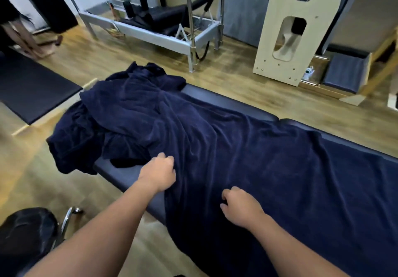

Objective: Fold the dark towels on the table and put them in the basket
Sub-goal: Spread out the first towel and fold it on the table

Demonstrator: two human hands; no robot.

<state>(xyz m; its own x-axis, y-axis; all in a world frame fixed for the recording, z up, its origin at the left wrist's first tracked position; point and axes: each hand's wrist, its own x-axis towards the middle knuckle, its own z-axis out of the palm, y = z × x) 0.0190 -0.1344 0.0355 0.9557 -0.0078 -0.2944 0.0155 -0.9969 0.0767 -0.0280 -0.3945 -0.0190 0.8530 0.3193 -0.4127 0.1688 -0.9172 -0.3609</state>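
A large dark navy towel point(247, 154) lies spread and wrinkled along the padded black table point(127, 174). At the table's far left end sits a crumpled heap of more dark towels point(86, 134), partly hanging over the edge. My left hand point(160, 173) rests at the spread towel's near left edge with its fingers curled into the cloth. My right hand point(239, 206) lies on the same towel closer to me, fingers curled and pinching the fabric. No basket is in view.
A black chair point(25, 235) with a chrome arm stands at the lower left. Another black padded bench point(30, 91) is at the left, where a person's legs point(23, 42) stand. A metal-framed exercise machine point(155, 29) and a wooden arched unit point(299, 29) stand beyond on the wood floor.
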